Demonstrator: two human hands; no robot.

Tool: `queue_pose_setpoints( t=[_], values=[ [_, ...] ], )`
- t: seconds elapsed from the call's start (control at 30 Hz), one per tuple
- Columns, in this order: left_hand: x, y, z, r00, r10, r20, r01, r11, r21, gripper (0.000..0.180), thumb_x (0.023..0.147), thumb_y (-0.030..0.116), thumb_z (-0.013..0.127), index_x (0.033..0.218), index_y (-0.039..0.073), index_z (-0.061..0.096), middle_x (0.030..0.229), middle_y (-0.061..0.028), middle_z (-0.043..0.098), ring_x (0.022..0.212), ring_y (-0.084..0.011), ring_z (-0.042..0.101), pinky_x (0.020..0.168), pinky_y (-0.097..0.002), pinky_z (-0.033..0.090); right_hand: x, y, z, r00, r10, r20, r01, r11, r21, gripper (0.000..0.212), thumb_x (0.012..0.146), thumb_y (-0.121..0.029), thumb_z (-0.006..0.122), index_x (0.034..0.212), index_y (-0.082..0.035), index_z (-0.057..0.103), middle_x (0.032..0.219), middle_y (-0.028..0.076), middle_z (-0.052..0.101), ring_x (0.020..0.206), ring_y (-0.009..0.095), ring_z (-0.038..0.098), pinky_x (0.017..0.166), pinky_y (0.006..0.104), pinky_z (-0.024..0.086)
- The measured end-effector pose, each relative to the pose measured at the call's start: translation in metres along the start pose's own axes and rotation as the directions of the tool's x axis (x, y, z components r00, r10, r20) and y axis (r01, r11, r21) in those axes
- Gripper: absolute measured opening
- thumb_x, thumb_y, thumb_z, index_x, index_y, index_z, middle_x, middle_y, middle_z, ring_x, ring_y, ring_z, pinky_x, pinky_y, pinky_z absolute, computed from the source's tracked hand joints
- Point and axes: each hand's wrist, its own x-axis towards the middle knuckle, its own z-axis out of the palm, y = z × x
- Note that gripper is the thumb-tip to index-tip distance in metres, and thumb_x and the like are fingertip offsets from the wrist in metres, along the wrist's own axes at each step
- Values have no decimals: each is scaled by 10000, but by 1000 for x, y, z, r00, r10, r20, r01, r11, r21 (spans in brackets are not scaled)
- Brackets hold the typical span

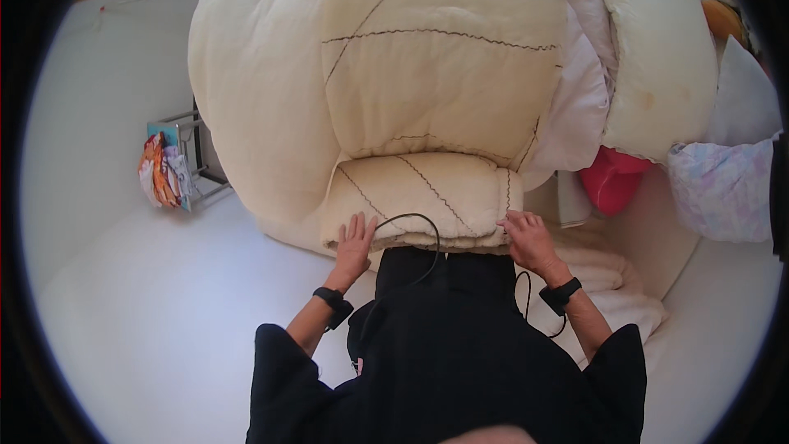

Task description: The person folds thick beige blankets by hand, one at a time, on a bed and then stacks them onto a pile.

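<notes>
Touching folded quilt [423,193] | left hand [353,248]: spread | right hand [532,242]: half-curled

Left of centre, our left hand [354,246] sits, fingers [361,224] spread; right of centre, our right hand [534,242] curls, both forearms [310,322] angled inward!

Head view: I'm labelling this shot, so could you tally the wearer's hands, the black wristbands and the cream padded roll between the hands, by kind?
Hands: 2
Black wristbands: 2
Cream padded roll: 1
Total: 5
</notes>
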Motion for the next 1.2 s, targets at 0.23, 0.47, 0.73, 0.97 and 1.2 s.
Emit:
queue_pose_setpoints(
  t=[0.23,0.47,0.73,0.97,1.2],
  values=[
    [33,6,11,994,-51,-100,36,989,-143,826,552,113,738,1285,143,357,1316,-163,346,1229,-330,314,954,-494,288,24,-37,25,983,-173,56,176,982,-65,564,600,-138,698,1125,-93,496,1209,167,422,1133,304,391,955,403,299],
    [1,-3,4,949,-6,-317,-152,868,-472,397,738,44,588,1125,122,543,1084,-91,575,1030,-270,524,865,-359,399,44,-17,71,995,-96,-26,88,969,-230,400,709,-72,548,1106,-96,504,1146,166,446,1077,294,418,927,392,315],
    [-168,-82,103,250,-114,961,212,975,61,550,700,319,654,1190,110,516,1150,-167,544,1108,-322,478,914,-390,399,28,-26,59,988,-139,68,151,962,-228,423,690,-103,578,1107,-116,505,1169,187,424,1058,319,417,914,433,307],
    [-63,-64,129,773,-278,570,259,-682,-684,875,727,417,674,1368,106,167,1406,-93,216,1308,-267,165,971,-614,185,46,-41,92,979,-186,-86,127,880,-458,388,727,-99,508,1113,-121,524,1081,253,458,990,362,442,820,424,351],
    [-16,-62,130,791,-418,447,-107,-814,-571,575,831,413,519,1277,84,369,1346,-95,347,1232,-288,315,970,-505,281,69,-54,67,999,-48,-10,43,965,-259,467,654,-72,543,1117,-131,514,806,143,514,779,295,476,717,400,374]
  ],
)
